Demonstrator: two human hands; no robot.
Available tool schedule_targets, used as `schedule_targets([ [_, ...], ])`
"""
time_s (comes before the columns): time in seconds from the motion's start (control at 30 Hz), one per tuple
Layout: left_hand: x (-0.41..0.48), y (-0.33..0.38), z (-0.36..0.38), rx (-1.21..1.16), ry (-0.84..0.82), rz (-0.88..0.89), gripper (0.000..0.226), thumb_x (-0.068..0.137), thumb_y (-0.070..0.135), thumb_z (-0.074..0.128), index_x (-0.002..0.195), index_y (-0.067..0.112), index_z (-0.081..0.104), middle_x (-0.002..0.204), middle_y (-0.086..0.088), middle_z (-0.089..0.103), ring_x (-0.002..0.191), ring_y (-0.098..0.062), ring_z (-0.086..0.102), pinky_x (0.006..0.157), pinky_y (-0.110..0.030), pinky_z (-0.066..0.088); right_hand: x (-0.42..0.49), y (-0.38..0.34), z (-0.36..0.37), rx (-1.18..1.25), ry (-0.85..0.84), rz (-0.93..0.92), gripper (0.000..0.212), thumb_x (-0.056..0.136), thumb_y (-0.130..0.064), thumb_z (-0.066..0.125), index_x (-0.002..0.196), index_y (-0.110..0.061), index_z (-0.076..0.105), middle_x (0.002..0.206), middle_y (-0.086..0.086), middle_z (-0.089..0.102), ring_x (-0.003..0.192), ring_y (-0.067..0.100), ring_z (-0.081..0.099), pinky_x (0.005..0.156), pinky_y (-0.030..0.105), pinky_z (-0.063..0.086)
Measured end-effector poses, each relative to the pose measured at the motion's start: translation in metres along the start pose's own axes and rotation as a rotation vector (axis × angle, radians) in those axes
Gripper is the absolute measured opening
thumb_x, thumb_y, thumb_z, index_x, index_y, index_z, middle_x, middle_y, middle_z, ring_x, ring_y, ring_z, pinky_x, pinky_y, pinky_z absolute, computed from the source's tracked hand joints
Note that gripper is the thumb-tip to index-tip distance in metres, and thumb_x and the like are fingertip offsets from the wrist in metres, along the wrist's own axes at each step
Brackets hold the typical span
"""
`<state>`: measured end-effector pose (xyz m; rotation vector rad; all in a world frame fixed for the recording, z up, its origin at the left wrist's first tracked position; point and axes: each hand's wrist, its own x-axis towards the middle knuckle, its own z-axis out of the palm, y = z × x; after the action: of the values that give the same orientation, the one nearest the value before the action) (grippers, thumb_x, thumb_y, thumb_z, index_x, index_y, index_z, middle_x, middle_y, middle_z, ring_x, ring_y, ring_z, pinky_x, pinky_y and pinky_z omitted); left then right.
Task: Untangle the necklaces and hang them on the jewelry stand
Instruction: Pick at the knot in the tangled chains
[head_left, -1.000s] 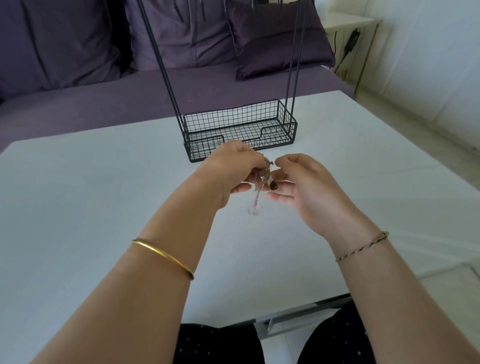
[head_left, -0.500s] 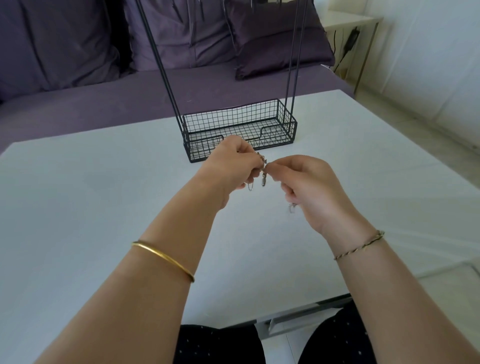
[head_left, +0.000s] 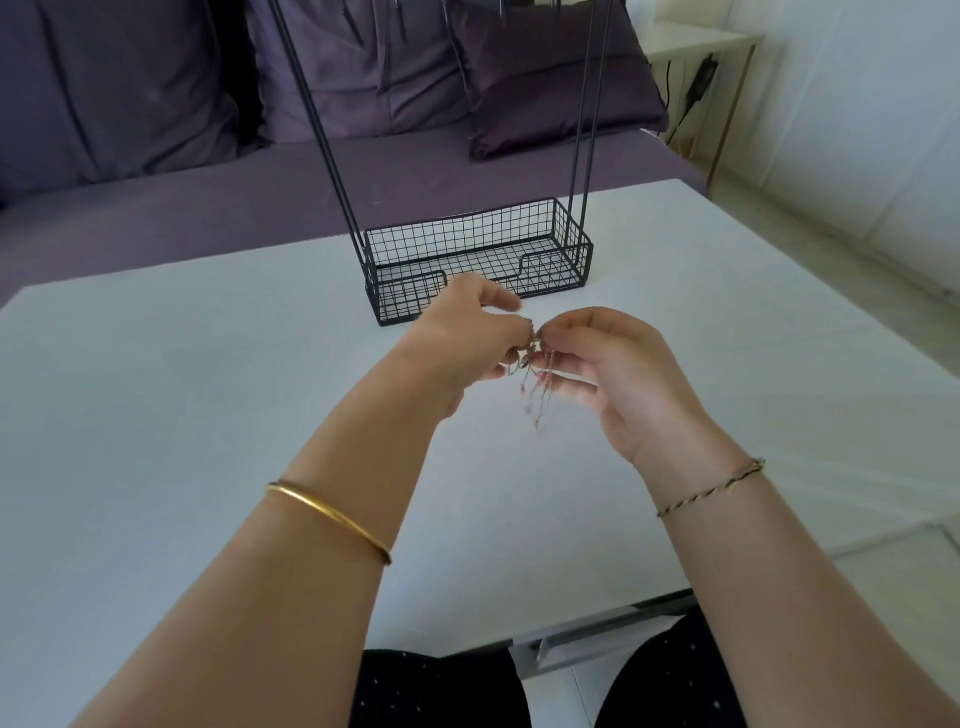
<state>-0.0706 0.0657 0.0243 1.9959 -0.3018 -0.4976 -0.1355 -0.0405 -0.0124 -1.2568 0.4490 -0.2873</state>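
**Tangled chains held between two hands, in front of the wire stand**

The necklaces (head_left: 535, 387) were in the middle of the frame, lifted above the table (head_left: 208, 395). They were a small knot with thin strands hanging down from it. The strands were blurred, so I cannot tell how many chains there were.

The left hand (head_left: 467, 332) pinched the knot with curled fingers from the left side. The right hand (head_left: 618, 364) pinched it from the right side, also with curled fingers. The fingertips of both hands almost met at the knot.

Just above the hands in the frame stood one black jewelry stand (head_left: 470, 240). It had a wire basket at its base and four thin rods, in two pairs, going up out of the top of the frame. The basket stood near the far edge of the table. The hands were well apart from the left and right edges, and the near edge passed under the forearms at the bottom.

There was one gold bangle (head_left: 327, 519) on the left forearm and one thread bracelet (head_left: 711, 488) on the right wrist. Across the top was one purple sofa (head_left: 182, 208) with three cushions, and at the upper right one small side table (head_left: 701, 44).
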Motion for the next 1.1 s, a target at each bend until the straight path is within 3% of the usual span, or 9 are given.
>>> schedule_targets([
  [0.07,-0.0005,-0.0022,0.0001,0.065,-0.016,0.025,0.021,0.086,0.006,0.059,0.097,0.024,0.062,0.091,-0.003,0.064,0.078,-0.015,0.059,0.071,-0.027,0.052,-0.0006,0.0009,0.0006,-0.050,-0.004,-0.062,0.017,0.087,0.003,0.057,0.073,-0.007,0.061,0.070,0.009,0.062,0.066,0.024,0.060,0.077,0.041,0.054],
  [0.17,-0.0030,-0.0027,0.0001,0.193,0.059,0.105,0.017,0.085,0.008,0.059,0.078,0.023,0.064,0.080,0.001,0.063,0.076,-0.017,0.059,0.074,-0.036,0.055,-0.0003,0.0042,0.0006,-0.150,0.003,-0.114,0.017,0.087,0.000,0.059,0.072,-0.007,0.062,0.056,0.001,0.056,0.051,0.014,0.053,0.061,0.030,0.053],
  [0.27,-0.0026,-0.0038,-0.0006,0.145,0.115,0.096,0.014,0.089,0.010,0.056,0.081,0.020,0.062,0.080,-0.002,0.065,0.076,-0.018,0.061,0.076,-0.038,0.055,0.0009,0.0048,-0.0022,-0.261,0.023,-0.091,0.017,0.086,-0.003,0.061,0.070,-0.009,0.063,0.055,-0.001,0.046,0.044,0.009,0.037,0.044,0.017,0.037],
  [0.37,-0.0014,-0.0025,-0.0007,0.048,0.119,0.073,0.014,0.092,0.010,0.054,0.083,0.019,0.059,0.082,-0.002,0.063,0.075,-0.015,0.059,0.067,-0.030,0.051,0.0005,0.0025,-0.0015,-0.283,0.000,-0.066,0.017,0.086,-0.001,0.060,0.071,-0.009,0.062,0.059,0.000,0.046,0.041,0.006,0.032,0.040,0.017,0.028],
  [0.47,-0.0009,-0.0006,-0.0011,-0.068,0.102,0.028,0.013,0.094,0.009,0.051,0.088,0.018,0.059,0.083,0.002,0.062,0.071,-0.010,0.057,0.062,-0.020,0.045,0.0003,-0.0005,0.0020,-0.276,0.014,-0.053,0.015,0.085,-0.004,0.060,0.072,-0.011,0.063,0.061,-0.001,0.050,0.039,0.005,0.032,0.039,0.018,0.026],
  [0.57,-0.0014,0.0003,-0.0019,-0.146,0.067,-0.019,0.013,0.095,0.010,0.049,0.093,0.019,0.057,0.082,0.003,0.063,0.071,-0.010,0.058,0.069,-0.024,0.045,0.0017,-0.0010,0.0036,-0.293,0.045,-0.059,0.012,0.083,-0.013,0.067,0.071,-0.015,0.064,0.056,-0.005,0.048,0.041,0.006,0.034,0.041,0.018,0.026],
  [0.73,-0.0021,-0.0019,-0.0027,0.038,0.061,0.052,0.018,0.091,0.005,0.050,0.091,0.020,0.061,0.079,0.002,0.063,0.069,-0.010,0.055,0.063,-0.022,0.046,0.0005,-0.0001,0.0027,-0.272,0.070,-0.148,0.017,0.082,-0.008,0.067,0.067,-0.015,0.062,0.052,-0.012,0.051,0.039,0.000,0.040,0.041,0.013,0.029],
  [0.9,-0.0045,-0.0024,-0.0007,0.213,0.036,0.117,0.021,0.086,0.007,0.055,0.076,0.020,0.067,0.086,0.000,0.068,0.078,-0.018,0.059,0.072,-0.033,0.051,-0.0017,0.0003,0.0025,-0.152,0.056,-0.139,0.014,0.084,-0.002,0.063,0.072,-0.010,0.061,0.068,0.001,0.060,0.055,0.011,0.055,0.051,0.023,0.047],
  [1.1,-0.0007,-0.0011,0.0006,0.007,0.098,0.046,0.022,0.093,0.005,0.048,0.081,0.019,0.061,0.080,0.001,0.062,0.072,-0.010,0.056,0.063,-0.020,0.047,-0.0019,-0.0002,0.0045,-0.004,0.002,-0.018,0.016,0.088,0.002,0.055,0.073,-0.004,0.056,0.069,0.009,0.058,0.058,0.019,0.059,0.055,0.030,0.055],
])
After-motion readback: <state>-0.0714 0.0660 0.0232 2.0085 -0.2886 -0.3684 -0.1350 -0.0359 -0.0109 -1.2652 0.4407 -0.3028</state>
